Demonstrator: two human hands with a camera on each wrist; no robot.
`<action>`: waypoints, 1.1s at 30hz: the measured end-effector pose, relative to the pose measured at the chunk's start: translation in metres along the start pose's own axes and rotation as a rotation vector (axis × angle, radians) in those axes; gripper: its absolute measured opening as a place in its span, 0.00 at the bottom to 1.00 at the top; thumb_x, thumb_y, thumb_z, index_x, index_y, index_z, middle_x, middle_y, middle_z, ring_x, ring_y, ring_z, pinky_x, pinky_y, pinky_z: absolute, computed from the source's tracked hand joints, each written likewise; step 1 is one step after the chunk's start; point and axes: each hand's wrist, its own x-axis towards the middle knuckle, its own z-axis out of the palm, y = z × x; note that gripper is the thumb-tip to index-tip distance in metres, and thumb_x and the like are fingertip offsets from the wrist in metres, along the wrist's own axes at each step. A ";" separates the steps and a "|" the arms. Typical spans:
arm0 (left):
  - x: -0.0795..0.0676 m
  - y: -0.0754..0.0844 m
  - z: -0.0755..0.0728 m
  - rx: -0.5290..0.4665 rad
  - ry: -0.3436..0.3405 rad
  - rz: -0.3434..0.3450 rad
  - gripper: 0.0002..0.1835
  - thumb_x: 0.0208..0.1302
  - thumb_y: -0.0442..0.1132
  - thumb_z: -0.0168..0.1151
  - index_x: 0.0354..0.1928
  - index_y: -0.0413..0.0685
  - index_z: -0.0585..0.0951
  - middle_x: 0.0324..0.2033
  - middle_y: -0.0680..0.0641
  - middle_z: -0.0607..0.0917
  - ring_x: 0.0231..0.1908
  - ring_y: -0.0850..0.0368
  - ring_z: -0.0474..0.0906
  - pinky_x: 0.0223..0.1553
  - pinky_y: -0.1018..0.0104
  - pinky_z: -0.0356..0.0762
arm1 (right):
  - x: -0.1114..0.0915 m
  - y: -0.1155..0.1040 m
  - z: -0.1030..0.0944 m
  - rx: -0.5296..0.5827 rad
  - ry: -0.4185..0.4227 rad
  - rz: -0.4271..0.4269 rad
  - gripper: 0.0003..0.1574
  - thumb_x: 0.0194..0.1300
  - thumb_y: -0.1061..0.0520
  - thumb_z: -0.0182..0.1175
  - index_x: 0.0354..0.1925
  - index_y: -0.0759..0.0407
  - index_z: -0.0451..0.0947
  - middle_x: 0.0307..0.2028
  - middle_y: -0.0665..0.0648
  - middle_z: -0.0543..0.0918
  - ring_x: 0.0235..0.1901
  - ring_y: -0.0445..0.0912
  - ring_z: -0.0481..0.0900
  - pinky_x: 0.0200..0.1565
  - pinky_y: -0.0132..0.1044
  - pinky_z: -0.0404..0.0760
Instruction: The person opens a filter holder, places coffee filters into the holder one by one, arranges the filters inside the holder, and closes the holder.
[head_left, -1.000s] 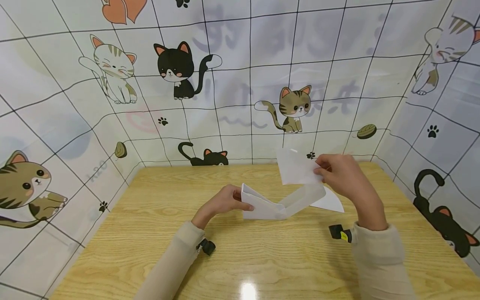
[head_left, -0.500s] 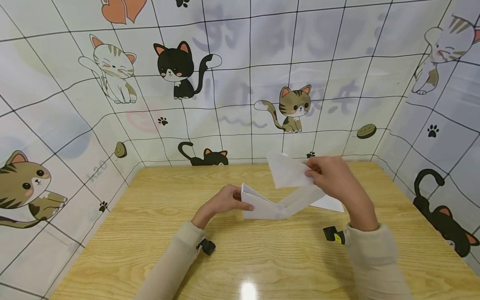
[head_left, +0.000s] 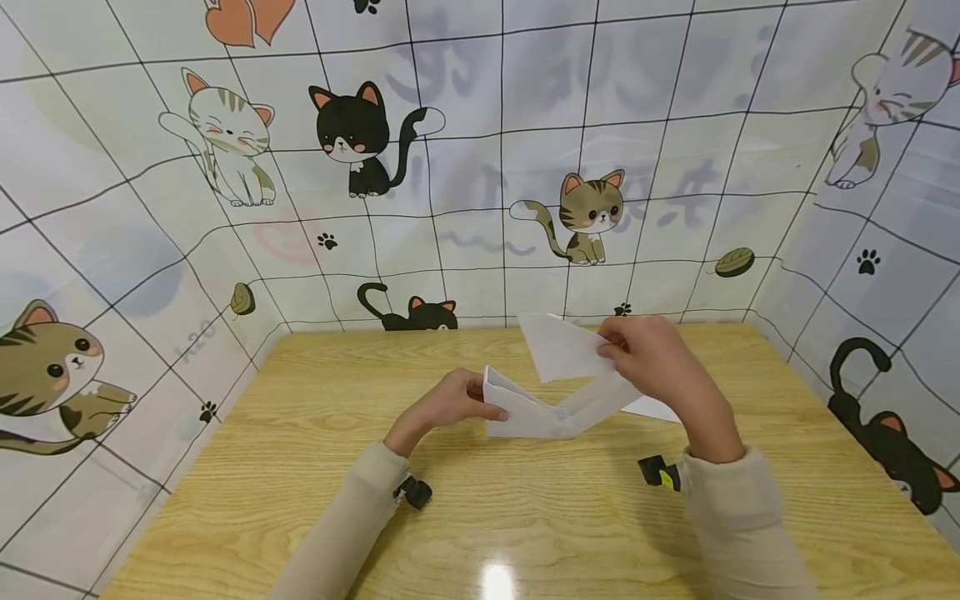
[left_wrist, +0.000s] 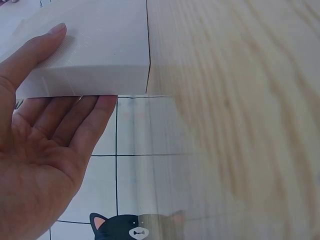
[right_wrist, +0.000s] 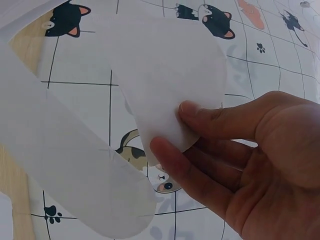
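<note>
White box (head_left: 525, 423) in one hand, white sheet (head_left: 564, 348) in the other

Your left hand (head_left: 450, 402) grips the box's left end over the wooden table (head_left: 480, 517), thumb on its near face. Your right hand (head_left: 651, 357) pinches the sheet's right edge near the translucent flap (head_left: 600, 400) slanting up from the box. Another white piece (head_left: 654, 408) lies partly hidden beyond the flap.
</note>
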 end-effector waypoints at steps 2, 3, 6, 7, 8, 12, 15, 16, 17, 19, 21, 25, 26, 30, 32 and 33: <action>0.000 0.000 0.000 -0.004 0.000 -0.003 0.16 0.61 0.42 0.77 0.50 0.47 0.88 0.43 0.47 0.92 0.41 0.60 0.87 0.44 0.65 0.80 | 0.001 -0.001 0.002 -0.004 -0.001 -0.009 0.04 0.66 0.65 0.68 0.41 0.63 0.87 0.36 0.60 0.91 0.34 0.52 0.87 0.39 0.51 0.83; 0.000 0.000 0.000 -0.005 0.000 -0.005 0.16 0.61 0.42 0.77 0.50 0.47 0.88 0.43 0.47 0.92 0.41 0.60 0.88 0.44 0.65 0.80 | 0.001 -0.001 0.002 -0.004 -0.001 -0.011 0.04 0.66 0.65 0.68 0.40 0.62 0.87 0.35 0.60 0.91 0.34 0.52 0.87 0.39 0.51 0.83; 0.000 0.001 0.000 -0.006 -0.001 -0.008 0.16 0.61 0.42 0.77 0.50 0.47 0.88 0.43 0.47 0.92 0.41 0.60 0.87 0.44 0.65 0.80 | 0.003 -0.002 0.005 0.001 -0.004 -0.022 0.03 0.66 0.65 0.68 0.39 0.62 0.87 0.35 0.60 0.91 0.34 0.52 0.87 0.39 0.52 0.83; 0.000 0.001 0.000 -0.005 -0.001 -0.010 0.16 0.61 0.42 0.77 0.50 0.47 0.88 0.42 0.47 0.92 0.41 0.60 0.88 0.44 0.65 0.80 | 0.003 -0.002 0.005 0.002 -0.004 -0.024 0.03 0.65 0.65 0.68 0.39 0.62 0.87 0.35 0.60 0.91 0.34 0.52 0.88 0.40 0.52 0.83; 0.000 0.001 0.000 -0.004 -0.002 -0.011 0.16 0.61 0.42 0.77 0.49 0.47 0.88 0.42 0.47 0.92 0.41 0.60 0.88 0.44 0.65 0.80 | 0.003 -0.002 0.006 0.004 -0.003 -0.025 0.03 0.65 0.65 0.68 0.39 0.62 0.87 0.35 0.60 0.91 0.34 0.52 0.88 0.40 0.52 0.83; 0.001 -0.001 0.000 0.000 -0.004 -0.008 0.16 0.61 0.42 0.77 0.50 0.47 0.88 0.42 0.47 0.92 0.41 0.61 0.87 0.44 0.65 0.80 | 0.004 -0.003 0.009 0.004 0.002 -0.026 0.02 0.66 0.65 0.68 0.38 0.62 0.87 0.34 0.59 0.91 0.34 0.52 0.87 0.40 0.52 0.83; 0.002 -0.001 0.000 0.000 -0.007 -0.003 0.16 0.61 0.41 0.76 0.50 0.47 0.88 0.43 0.47 0.92 0.41 0.61 0.88 0.44 0.65 0.80 | 0.004 -0.004 0.012 0.008 -0.002 -0.026 0.02 0.66 0.64 0.68 0.39 0.62 0.86 0.34 0.58 0.91 0.32 0.50 0.86 0.38 0.50 0.82; 0.002 -0.001 0.000 0.001 -0.007 -0.002 0.16 0.61 0.41 0.76 0.50 0.47 0.88 0.43 0.47 0.92 0.41 0.61 0.88 0.44 0.65 0.80 | 0.004 -0.005 0.012 0.009 -0.005 -0.028 0.02 0.66 0.64 0.68 0.39 0.61 0.86 0.34 0.58 0.90 0.32 0.50 0.86 0.38 0.50 0.82; 0.002 -0.001 0.000 0.000 -0.008 -0.002 0.16 0.61 0.41 0.76 0.50 0.47 0.88 0.43 0.47 0.92 0.41 0.61 0.88 0.44 0.66 0.80 | 0.005 -0.006 0.013 0.013 -0.008 -0.027 0.02 0.66 0.64 0.68 0.39 0.62 0.86 0.34 0.58 0.90 0.31 0.49 0.85 0.38 0.49 0.82; 0.002 -0.001 0.000 -0.001 -0.008 -0.002 0.16 0.61 0.41 0.76 0.50 0.46 0.88 0.43 0.46 0.92 0.41 0.61 0.88 0.44 0.66 0.81 | 0.005 -0.008 0.014 0.013 -0.013 -0.029 0.02 0.67 0.64 0.68 0.39 0.62 0.86 0.34 0.58 0.90 0.30 0.48 0.85 0.37 0.48 0.81; 0.001 -0.001 0.000 0.000 -0.007 -0.003 0.16 0.61 0.41 0.76 0.50 0.47 0.88 0.43 0.47 0.92 0.41 0.61 0.88 0.44 0.66 0.81 | 0.006 -0.009 0.016 0.013 -0.018 -0.033 0.02 0.67 0.63 0.68 0.38 0.61 0.86 0.33 0.57 0.90 0.29 0.46 0.83 0.36 0.46 0.80; 0.001 -0.001 0.000 -0.003 -0.008 -0.008 0.16 0.61 0.40 0.76 0.50 0.47 0.88 0.43 0.47 0.92 0.41 0.61 0.87 0.43 0.66 0.81 | 0.007 -0.010 0.019 0.014 -0.025 -0.041 0.02 0.68 0.63 0.67 0.37 0.61 0.85 0.29 0.55 0.87 0.24 0.44 0.75 0.32 0.41 0.74; 0.001 -0.001 -0.001 -0.005 -0.009 -0.008 0.16 0.61 0.40 0.76 0.50 0.47 0.88 0.42 0.47 0.92 0.40 0.61 0.87 0.43 0.66 0.81 | 0.007 -0.011 0.019 0.017 -0.026 -0.044 0.03 0.68 0.63 0.67 0.36 0.62 0.85 0.28 0.54 0.87 0.24 0.44 0.73 0.32 0.40 0.72; 0.001 -0.001 -0.001 -0.013 -0.008 -0.009 0.15 0.61 0.40 0.76 0.50 0.46 0.88 0.42 0.47 0.92 0.40 0.61 0.87 0.43 0.66 0.81 | 0.007 -0.013 0.022 0.026 -0.027 -0.049 0.03 0.68 0.64 0.67 0.35 0.61 0.84 0.25 0.53 0.84 0.23 0.44 0.70 0.31 0.38 0.69; 0.001 0.000 -0.001 -0.010 -0.007 -0.009 0.15 0.61 0.40 0.76 0.49 0.46 0.88 0.42 0.47 0.92 0.40 0.61 0.87 0.43 0.66 0.81 | 0.008 -0.015 0.023 0.026 -0.025 -0.057 0.03 0.67 0.64 0.68 0.34 0.61 0.84 0.25 0.53 0.83 0.23 0.43 0.69 0.31 0.38 0.69; 0.001 0.000 -0.001 -0.008 -0.006 -0.008 0.15 0.61 0.41 0.76 0.49 0.46 0.88 0.42 0.47 0.92 0.40 0.61 0.87 0.43 0.66 0.81 | 0.008 -0.015 0.024 0.025 -0.026 -0.059 0.03 0.67 0.65 0.68 0.34 0.60 0.84 0.25 0.53 0.83 0.23 0.43 0.69 0.31 0.38 0.69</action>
